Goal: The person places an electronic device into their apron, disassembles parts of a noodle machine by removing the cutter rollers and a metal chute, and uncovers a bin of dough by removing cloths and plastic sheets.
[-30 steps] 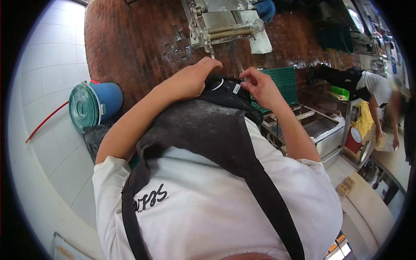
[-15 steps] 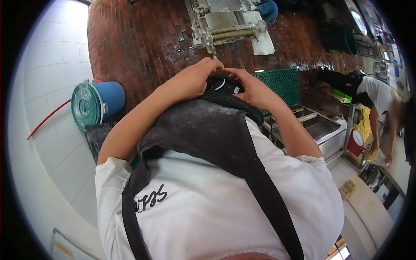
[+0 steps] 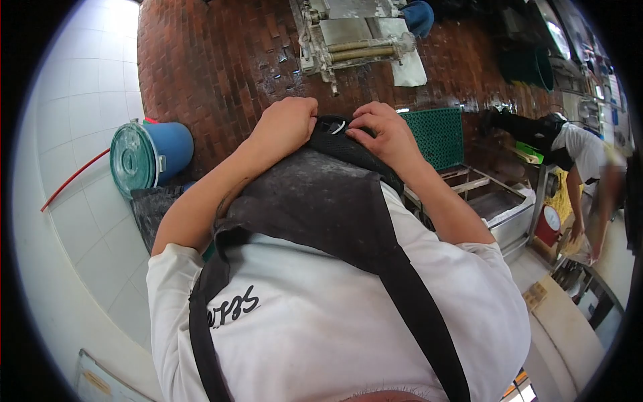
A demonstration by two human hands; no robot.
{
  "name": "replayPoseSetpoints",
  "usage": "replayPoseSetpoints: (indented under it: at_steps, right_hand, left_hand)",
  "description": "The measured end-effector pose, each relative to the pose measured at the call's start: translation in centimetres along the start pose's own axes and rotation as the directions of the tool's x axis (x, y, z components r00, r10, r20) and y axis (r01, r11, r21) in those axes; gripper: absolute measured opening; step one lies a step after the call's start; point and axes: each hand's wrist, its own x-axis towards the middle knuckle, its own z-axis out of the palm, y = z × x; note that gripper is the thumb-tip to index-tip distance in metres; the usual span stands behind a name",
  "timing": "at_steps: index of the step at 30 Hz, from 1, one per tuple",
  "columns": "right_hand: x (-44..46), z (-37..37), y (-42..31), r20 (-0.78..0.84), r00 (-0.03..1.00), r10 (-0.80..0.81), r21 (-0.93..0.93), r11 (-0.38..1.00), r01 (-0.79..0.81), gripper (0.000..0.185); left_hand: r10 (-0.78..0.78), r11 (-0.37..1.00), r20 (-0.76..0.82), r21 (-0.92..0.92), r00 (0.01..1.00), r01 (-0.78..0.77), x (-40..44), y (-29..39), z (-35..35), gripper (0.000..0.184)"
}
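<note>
Saw a black mesh item (image 3: 351,149) touching the far edge of the dark apron (image 3: 308,194), long axis slanting from front left to back right, white loop (image 3: 341,126) on its forward side, away from the apron. Found the left hand (image 3: 287,127) curled at the item's left end, the right hand (image 3: 387,137) bent by the loop, thumb close to fingers; could not tell about a firm pinch in either. Noted a roller machine (image 3: 362,51) well ahead of the apron, a lidded blue bucket (image 3: 171,153) to its left.
</note>
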Motion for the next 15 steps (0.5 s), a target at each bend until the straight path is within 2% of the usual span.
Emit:
replayPoseSetpoints:
  at_steps: [7, 10, 15]
  right_hand:
    - [0.5, 1.4, -0.2, -0.094, 0.993, -0.074, -0.05, 0.996, 0.07, 0.012]
    - [1.2, 1.8, -0.5, -0.142, 0.969, -0.205, -0.126, 0.974, 0.187, 0.013]
    - [1.6, 2.6, -1.4, -0.142, 0.985, -0.095, -0.104, 0.991, 0.08, 0.017]
  left_hand:
    - [0.067, 0.991, -0.17, -0.107, 0.983, -0.086, -0.7, 0.6, 0.2, 0.012]
    - [0.099, 0.988, -0.212, -0.094, 0.972, -0.121, -0.7, 0.4, 0.6, 0.011]
    - [0.135, 0.977, -0.261, -0.128, 0.956, -0.173, -1.2, 0.4, 0.8, 0.01]
